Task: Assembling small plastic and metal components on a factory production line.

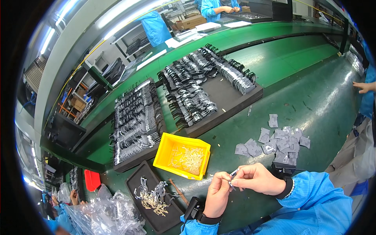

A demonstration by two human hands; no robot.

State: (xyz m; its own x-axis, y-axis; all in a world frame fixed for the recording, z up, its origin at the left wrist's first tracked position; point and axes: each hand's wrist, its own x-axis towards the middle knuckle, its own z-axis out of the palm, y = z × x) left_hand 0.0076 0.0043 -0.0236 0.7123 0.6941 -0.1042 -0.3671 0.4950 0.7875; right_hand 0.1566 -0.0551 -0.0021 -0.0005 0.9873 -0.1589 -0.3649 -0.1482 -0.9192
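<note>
My left hand [219, 192] and my right hand [258, 179] meet above the near part of the green bench. Both are closed, fingertips pinching a small, thin grey piece [234, 172] between them. Most of that piece is hidden by the fingers. Just beyond my left hand stands a yellow bin [160, 156] with many small pale sticks [192, 158] in it. Beyond my right hand lies a loose heap of flat grey plastic plates [282, 141]. Left of my left hand, a black tray [150, 217] carries grey parts with pale, cream-coloured ends [156, 199].
Two black foam trays [229, 107] [137, 163] at the back hold rows of grey parts with black wires. Clear plastic bags [109, 215] and a red bin [92, 180] are at the left. A co-worker's hand [364, 87] shows at right; another person [213, 9] works across the bench.
</note>
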